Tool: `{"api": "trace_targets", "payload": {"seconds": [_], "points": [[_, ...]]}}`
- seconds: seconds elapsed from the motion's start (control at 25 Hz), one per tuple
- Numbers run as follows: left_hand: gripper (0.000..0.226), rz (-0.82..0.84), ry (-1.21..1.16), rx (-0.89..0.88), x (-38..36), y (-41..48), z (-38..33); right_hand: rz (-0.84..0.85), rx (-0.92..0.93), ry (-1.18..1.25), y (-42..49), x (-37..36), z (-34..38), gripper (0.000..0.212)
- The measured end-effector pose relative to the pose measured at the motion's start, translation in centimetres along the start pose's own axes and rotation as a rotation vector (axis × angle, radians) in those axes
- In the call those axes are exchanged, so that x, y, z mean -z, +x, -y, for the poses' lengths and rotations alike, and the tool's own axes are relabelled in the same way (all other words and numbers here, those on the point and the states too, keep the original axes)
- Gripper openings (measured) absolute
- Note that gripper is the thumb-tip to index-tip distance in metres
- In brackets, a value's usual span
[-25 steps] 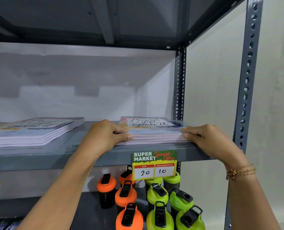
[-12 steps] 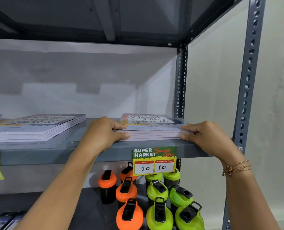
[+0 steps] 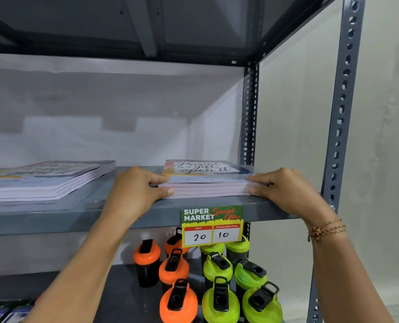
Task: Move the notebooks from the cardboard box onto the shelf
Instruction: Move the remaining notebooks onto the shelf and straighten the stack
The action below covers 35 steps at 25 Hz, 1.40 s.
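Note:
A stack of notebooks (image 3: 208, 178) with "Present is a gift, open it" on the cover lies flat at the right end of the grey metal shelf (image 3: 82, 213). My left hand (image 3: 133, 192) grips the stack's left front corner, thumb on the cover and fingers against the page edges. My right hand (image 3: 284, 190) holds the right front corner the same way. A second, similar stack of notebooks (image 3: 51, 178) rests further left on the same shelf. The cardboard box is out of view.
A price tag (image 3: 212, 226) reading 20 and 10 hangs from the shelf's front edge. Below stand several orange shaker bottles (image 3: 174, 269) and green shaker bottles (image 3: 219, 297). The perforated upright post (image 3: 340, 117) rises just right of my right hand. Another shelf board runs overhead.
Both hands stay on the right notebook stack, which has barely shifted on the shelf. The view has tilted slightly, so the shelf sits a little higher in frame.

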<state>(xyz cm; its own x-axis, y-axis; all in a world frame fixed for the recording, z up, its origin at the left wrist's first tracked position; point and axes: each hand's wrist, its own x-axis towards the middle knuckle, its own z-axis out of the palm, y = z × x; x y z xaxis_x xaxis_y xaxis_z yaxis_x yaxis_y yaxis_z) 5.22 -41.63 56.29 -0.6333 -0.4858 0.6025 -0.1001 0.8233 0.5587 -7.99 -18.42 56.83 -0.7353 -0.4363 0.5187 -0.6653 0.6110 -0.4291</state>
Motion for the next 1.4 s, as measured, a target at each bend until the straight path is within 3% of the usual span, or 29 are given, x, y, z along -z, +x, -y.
{"api": "trace_targets", "payload": {"seconds": [0.84, 1.4], "points": [[0.036, -0.072, -0.026, 0.017, 0.37, -0.46, 0.54, -0.043, 0.007, 0.033, 0.06, 0.02, -0.40, 0.041], [0.043, 0.033, 0.011, 0.014, 0.96, -0.18, 0.65, -0.032, 0.033, 0.021, -0.03, -0.14, -0.30, 0.042]]}}
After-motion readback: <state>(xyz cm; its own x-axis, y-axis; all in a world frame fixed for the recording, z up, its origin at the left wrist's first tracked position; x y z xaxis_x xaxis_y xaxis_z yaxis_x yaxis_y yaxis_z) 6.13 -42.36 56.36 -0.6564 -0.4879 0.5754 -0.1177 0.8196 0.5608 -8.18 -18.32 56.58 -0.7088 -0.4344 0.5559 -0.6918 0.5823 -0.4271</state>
